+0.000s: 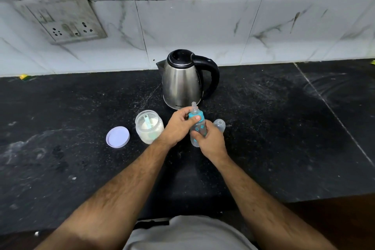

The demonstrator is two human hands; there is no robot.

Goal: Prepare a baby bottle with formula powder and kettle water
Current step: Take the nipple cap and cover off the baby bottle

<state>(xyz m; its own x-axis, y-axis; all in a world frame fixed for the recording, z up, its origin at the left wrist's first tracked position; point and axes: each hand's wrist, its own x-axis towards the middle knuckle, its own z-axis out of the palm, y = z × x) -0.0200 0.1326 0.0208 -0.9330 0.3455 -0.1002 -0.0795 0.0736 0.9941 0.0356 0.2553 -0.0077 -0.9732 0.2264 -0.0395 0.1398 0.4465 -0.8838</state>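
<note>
A small clear baby bottle (pixel 200 128) with a teal collar (pixel 195 116) and a clear teat stands tilted over the black counter. My right hand (pixel 210 143) grips the bottle's body from below. My left hand (pixel 178 126) holds the teal collar with thumb and fingers curled round it. To the left stands an open jar of white formula powder (pixel 149 127) with a teal scoop inside. Behind the bottle is a steel kettle (pixel 183 82) with a black handle pointing right.
The jar's pale round lid (pixel 117 137) lies flat on the black counter (pixel 284 128), left of the jar. A clear bottle cap (pixel 220 125) lies just right of my right hand. A wall socket plate (pixel 60 18) hangs on the tiled wall at upper left.
</note>
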